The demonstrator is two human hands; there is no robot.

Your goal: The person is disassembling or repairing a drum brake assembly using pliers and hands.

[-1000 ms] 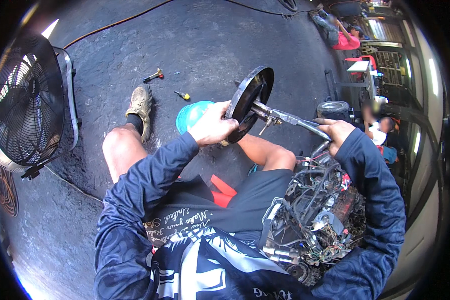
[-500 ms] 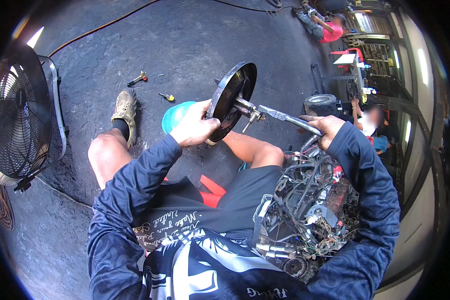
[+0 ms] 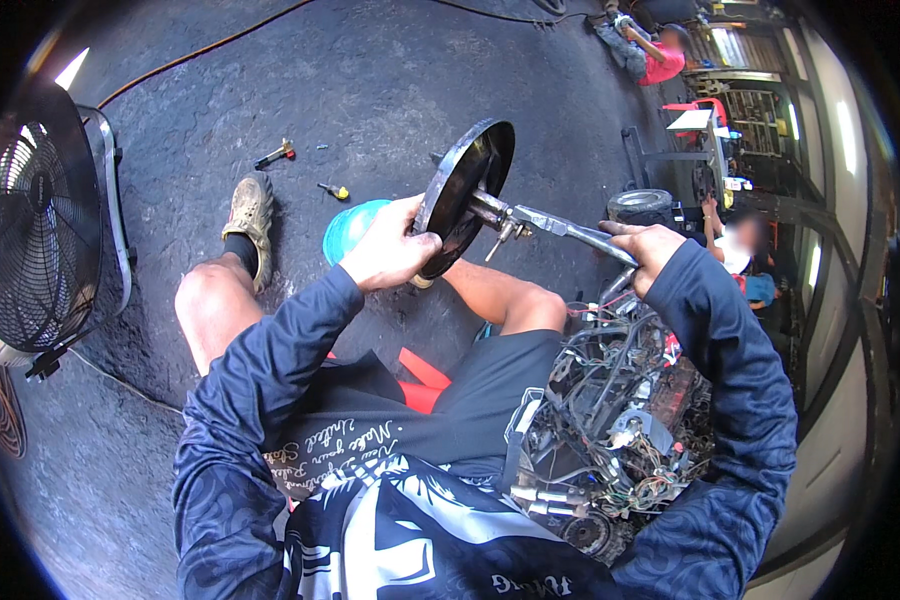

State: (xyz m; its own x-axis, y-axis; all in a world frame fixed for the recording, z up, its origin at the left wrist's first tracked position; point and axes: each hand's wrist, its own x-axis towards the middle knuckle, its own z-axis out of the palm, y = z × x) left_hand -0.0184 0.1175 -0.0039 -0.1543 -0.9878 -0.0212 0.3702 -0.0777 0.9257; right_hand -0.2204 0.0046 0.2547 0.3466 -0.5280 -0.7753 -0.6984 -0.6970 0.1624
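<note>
A round, dark metal dish [image 3: 444, 200], with a stub shaft [image 3: 490, 208] and small fitting at its centre, is held up on edge in front of me. My left hand [image 3: 390, 252] grips its near left rim, thumb over the edge. Wrapped round the far end of a long metal hand tool [image 3: 570, 232] is my right hand [image 3: 652, 252]. The tool's flat, squared end lies against the fitting on the shaft, or just in front of it; I cannot tell which. Behind my left hand shows a light-blue rounded object [image 3: 348, 232], partly hidden.
On the right lies a heap of wires and metal parts [image 3: 640, 420]. A large black fan [image 3: 40, 220] stands at the left. Two small tools [image 3: 275, 153] [image 3: 335, 191] lie on the dark floor. Two other people [image 3: 660, 60] [image 3: 740, 245] sit farther off, near a tyre [image 3: 640, 205].
My right hand and the tool have shifted slightly left and up, so the tool's end sits closer over the shaft fitting. The dish and my left hand have barely moved.
</note>
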